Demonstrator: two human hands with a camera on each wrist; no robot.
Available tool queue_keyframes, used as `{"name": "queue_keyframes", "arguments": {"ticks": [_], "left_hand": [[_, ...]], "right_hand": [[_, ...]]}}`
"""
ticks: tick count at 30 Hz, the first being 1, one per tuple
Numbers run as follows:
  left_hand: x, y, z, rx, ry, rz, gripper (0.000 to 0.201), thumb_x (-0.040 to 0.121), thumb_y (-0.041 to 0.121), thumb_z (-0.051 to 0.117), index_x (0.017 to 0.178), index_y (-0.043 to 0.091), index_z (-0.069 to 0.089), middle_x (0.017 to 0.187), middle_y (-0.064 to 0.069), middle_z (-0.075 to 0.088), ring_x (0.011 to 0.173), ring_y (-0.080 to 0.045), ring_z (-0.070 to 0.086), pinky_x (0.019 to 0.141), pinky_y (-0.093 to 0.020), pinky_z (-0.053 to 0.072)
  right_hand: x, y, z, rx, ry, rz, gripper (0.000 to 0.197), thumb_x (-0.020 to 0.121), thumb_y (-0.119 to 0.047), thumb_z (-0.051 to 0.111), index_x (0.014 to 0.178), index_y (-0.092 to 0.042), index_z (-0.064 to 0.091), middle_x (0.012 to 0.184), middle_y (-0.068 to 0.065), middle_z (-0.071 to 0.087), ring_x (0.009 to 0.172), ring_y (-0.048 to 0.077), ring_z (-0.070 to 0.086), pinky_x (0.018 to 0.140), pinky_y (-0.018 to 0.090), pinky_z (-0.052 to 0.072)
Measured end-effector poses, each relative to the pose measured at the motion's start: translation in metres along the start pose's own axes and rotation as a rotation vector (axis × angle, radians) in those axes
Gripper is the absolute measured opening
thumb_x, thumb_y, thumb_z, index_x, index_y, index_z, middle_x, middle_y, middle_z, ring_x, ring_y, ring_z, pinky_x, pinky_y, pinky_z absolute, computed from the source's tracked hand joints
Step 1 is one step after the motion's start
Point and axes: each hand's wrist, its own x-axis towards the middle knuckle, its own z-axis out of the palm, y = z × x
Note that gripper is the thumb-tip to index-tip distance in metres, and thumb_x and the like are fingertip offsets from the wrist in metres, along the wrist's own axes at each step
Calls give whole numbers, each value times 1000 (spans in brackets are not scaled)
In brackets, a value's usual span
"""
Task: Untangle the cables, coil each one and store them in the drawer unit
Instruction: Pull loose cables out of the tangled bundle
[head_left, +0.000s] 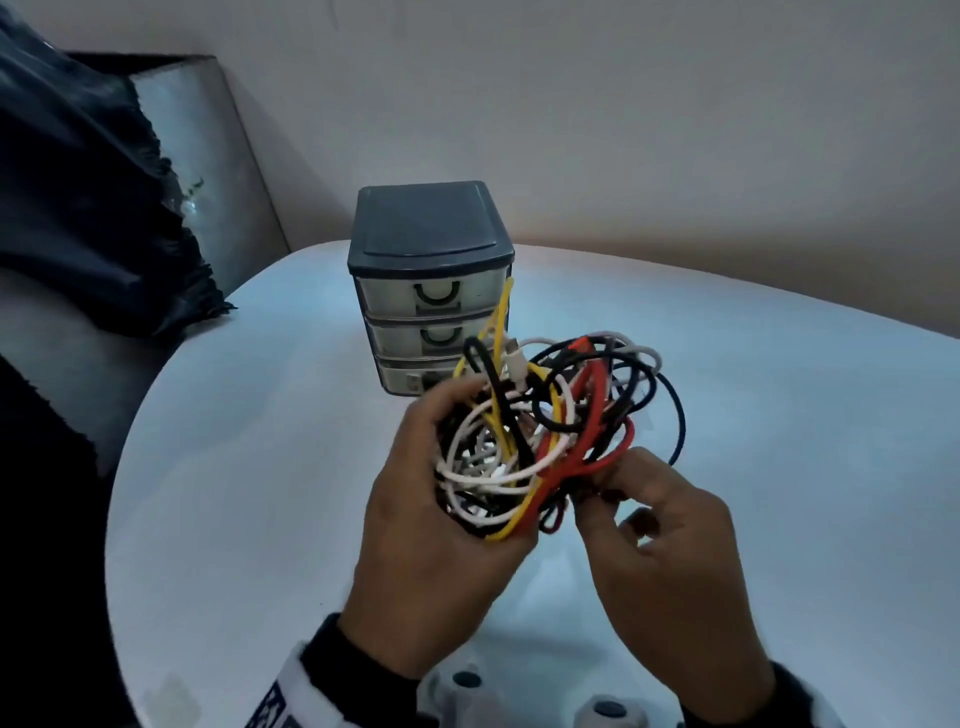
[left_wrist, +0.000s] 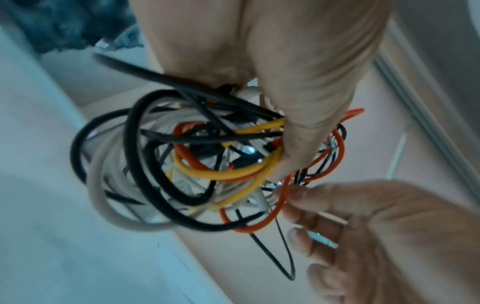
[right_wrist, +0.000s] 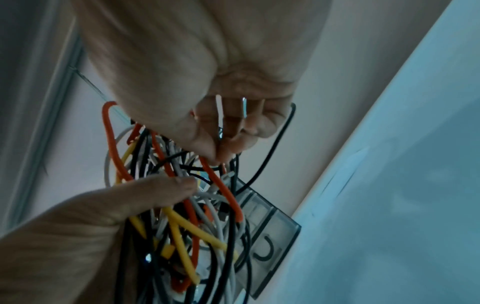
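A tangled bundle of cables (head_left: 545, 431), black, white, yellow and red, hangs above the white table (head_left: 260, 467). My left hand (head_left: 431, 499) grips the bundle from the left, with fingers curled round it (left_wrist: 298, 144). My right hand (head_left: 660, 525) pinches a red cable (head_left: 587, 462) at the bundle's lower right edge, thumb against fingertips (right_wrist: 221, 152). Behind the bundle stands the grey drawer unit (head_left: 431, 275) with three translucent drawers, all closed. Its lowest drawer is partly hidden by the cables.
A grey sofa (head_left: 197, 171) with a dark fringed cloth (head_left: 88, 208) stands left of the table. The round table's edge curves at the left and far right. A plain wall (head_left: 623, 130) rises behind the drawer unit.
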Motion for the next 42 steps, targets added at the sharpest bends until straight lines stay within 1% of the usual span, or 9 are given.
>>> {"name": "queue_keyframes", "arguments": {"ticks": [3, 8, 13, 18, 22, 25, 29, 33, 42], "left_hand": [[8, 3, -11, 273, 64, 113, 75, 65, 31, 88, 124, 43, 43, 120, 17, 61, 109, -11, 62, 88, -38, 53], [11, -4, -18, 735, -108, 288, 81, 55, 5, 86, 121, 37, 51, 116, 15, 57, 117, -16, 52, 110, -48, 30], [2, -1, -12, 839, -347, 295, 75, 52, 9, 65, 117, 45, 53, 120, 18, 56, 127, -19, 48, 115, -66, 8], [-2, 0, -5, 870, -467, 233, 82, 57, 17, 67, 129, 49, 46, 132, 18, 51, 138, -19, 38, 114, -67, 1], [0, -3, -14, 794, -260, -91, 109, 59, 66, 77, 150, 40, 23, 150, 8, 33, 141, -19, 28, 117, -51, 23], [6, -4, -26, 369, -385, -489, 114, 46, 69, 85, 136, 67, 16, 143, 26, 32, 126, -5, 41, 97, -20, 39], [11, -8, -26, -82, -305, -856, 119, 45, 90, 58, 147, 34, 30, 133, -1, 59, 85, -24, 75, 62, -33, 53], [11, 1, -4, -182, -438, -1023, 94, 60, 94, 29, 120, 28, 57, 100, -14, 75, 79, -38, 74, 68, -41, 57], [4, -14, 31, -366, -254, -1005, 11, 88, 17, 65, 90, 7, 62, 72, -12, 69, 59, -24, 65, 69, -37, 55]], "right_hand": [[-6, -20, -3, 71, 234, -182, 20, 79, -4, 61, 73, -22, 67, 63, -6, 59, 53, 14, 50, 49, 25, 41], [-15, -45, -12, 15, 411, -294, 16, 90, -23, 54, 79, -17, 65, 73, 0, 63, 65, 14, 57, 62, 20, 40], [-3, -25, -14, -157, 135, 64, 33, 80, -59, 61, 77, -28, 72, 59, -9, 56, 60, 12, 54, 57, 23, 41], [6, -4, -23, 1, 15, 219, 25, 89, -24, 69, 65, -18, 69, 45, -3, 49, 45, 7, 38, 47, 24, 35], [8, 1, -25, 176, 158, 207, 20, 95, -15, 62, 75, -15, 66, 50, 0, 52, 44, 8, 40, 45, 15, 33], [8, 0, -25, 247, 146, 122, 17, 99, -10, 54, 94, -20, 67, 62, 3, 63, 46, 11, 46, 49, 13, 36], [9, 0, -29, 292, 79, 105, 27, 101, -7, 49, 110, -23, 68, 68, 10, 67, 39, 0, 46, 50, 6, 34], [7, 5, -25, 372, -46, 112, 33, 102, -6, 47, 110, -28, 70, 60, 7, 59, 43, 5, 40, 46, 14, 35], [-1, -2, -14, 480, -82, -10, 14, 99, -11, 53, 97, -14, 66, 71, 10, 65, 52, 16, 50, 48, 23, 43]]}}
